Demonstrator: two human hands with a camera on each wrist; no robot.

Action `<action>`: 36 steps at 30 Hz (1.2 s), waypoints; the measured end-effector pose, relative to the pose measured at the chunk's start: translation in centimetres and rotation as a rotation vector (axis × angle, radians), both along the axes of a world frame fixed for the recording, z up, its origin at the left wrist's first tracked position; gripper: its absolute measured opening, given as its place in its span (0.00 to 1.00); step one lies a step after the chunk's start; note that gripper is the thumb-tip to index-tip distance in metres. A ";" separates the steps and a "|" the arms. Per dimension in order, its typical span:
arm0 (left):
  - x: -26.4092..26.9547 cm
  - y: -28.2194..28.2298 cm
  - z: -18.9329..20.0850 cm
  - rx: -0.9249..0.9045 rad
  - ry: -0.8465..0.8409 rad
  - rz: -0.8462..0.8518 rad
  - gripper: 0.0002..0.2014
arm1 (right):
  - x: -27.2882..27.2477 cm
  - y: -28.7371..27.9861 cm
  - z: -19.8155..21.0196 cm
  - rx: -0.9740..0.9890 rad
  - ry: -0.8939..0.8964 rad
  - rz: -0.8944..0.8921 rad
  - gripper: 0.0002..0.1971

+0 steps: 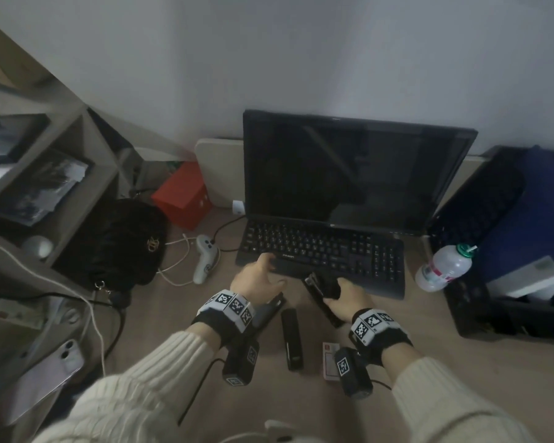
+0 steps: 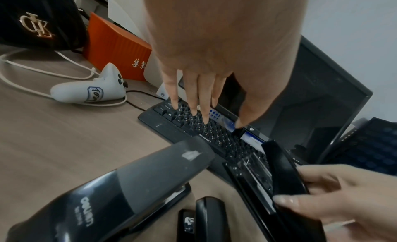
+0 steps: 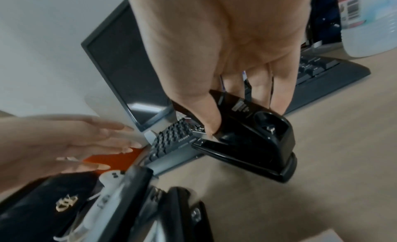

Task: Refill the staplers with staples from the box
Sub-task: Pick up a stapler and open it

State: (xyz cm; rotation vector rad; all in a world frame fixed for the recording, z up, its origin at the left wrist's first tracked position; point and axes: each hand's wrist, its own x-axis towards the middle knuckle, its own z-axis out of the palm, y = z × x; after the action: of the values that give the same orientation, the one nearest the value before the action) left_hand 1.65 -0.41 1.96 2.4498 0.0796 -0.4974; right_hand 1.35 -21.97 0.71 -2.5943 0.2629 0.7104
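Note:
My right hand [image 1: 337, 292] grips a black stapler [image 1: 321, 298] with its top swung open, tilted above the desk just in front of the keyboard. In the right wrist view the thumb and fingers curl round the stapler's body [image 3: 253, 131]. The left wrist view shows its opened magazine [image 2: 255, 172]. My left hand [image 1: 263, 266] hovers over the keyboard's near left edge, fingers [image 2: 194, 96] straight, holding nothing. A grey-topped stapler [image 2: 133, 182] lies under my left wrist. A smaller black stapler [image 1: 291, 338] lies between my wrists. The staple box [image 1: 329, 359] sits by my right wrist, partly hidden.
A black keyboard [image 1: 327, 251] and dark monitor [image 1: 349, 171] fill the desk's back. To the left are a white controller [image 1: 205, 257], white cables, a black bag [image 1: 115, 244] and an orange box [image 1: 183, 196]. A plastic bottle [image 1: 445, 266] lies at the right.

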 end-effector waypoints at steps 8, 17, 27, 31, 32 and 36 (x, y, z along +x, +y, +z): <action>-3.1 -3.3 3.8 -0.434 0.108 -0.124 0.64 | 0.0 1.5 4.1 0.770 -0.009 -0.575 0.16; -4.7 -2.3 4.3 -0.613 0.110 -0.072 0.62 | -2.9 3.3 6.5 0.922 0.031 -0.465 0.09; -6.5 -1.7 6.2 -0.971 -0.002 0.094 0.46 | -4.1 4.5 8.6 1.080 -0.124 -0.329 0.20; -7.1 -1.5 7.1 -1.088 0.024 0.158 0.41 | -4.0 5.0 8.9 0.968 -0.305 -0.399 0.32; -7.1 -1.5 7.3 -1.115 0.033 0.164 0.40 | -4.0 5.0 9.0 0.985 -0.308 -0.420 0.33; -6.8 -1.2 7.9 -1.137 0.050 0.111 0.39 | -4.0 4.5 9.5 1.141 -0.310 -0.428 0.32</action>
State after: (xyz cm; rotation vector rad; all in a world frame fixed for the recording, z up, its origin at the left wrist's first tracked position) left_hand -5.18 -1.62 9.85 1.3131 -0.0428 -0.3911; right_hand -2.61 -17.42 10.17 -1.4460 0.2103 0.1724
